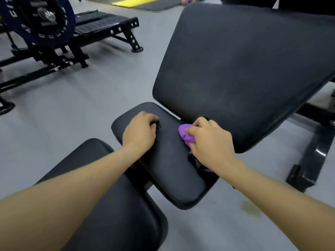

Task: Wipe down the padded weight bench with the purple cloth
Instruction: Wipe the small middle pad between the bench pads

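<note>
The black padded weight bench has a large tilted back pad (244,69), a smaller seat pad (168,160) and a third black pad (116,205) nearest me. My right hand (210,142) grips the bunched purple cloth (184,134) against the seat pad's right side, close to the gap under the back pad. My left hand (139,133) rests on the seat pad's left part with its fingers curled down onto the surface. Small dark crumbs lie on the seat between my hands.
Grey gym floor (81,115) surrounds the bench. A black machine with a dark weight plate (38,20) stands at the back left. The bench's black steel frame and foot (304,171) reach out to the right. A yellow mat (137,1) lies far back.
</note>
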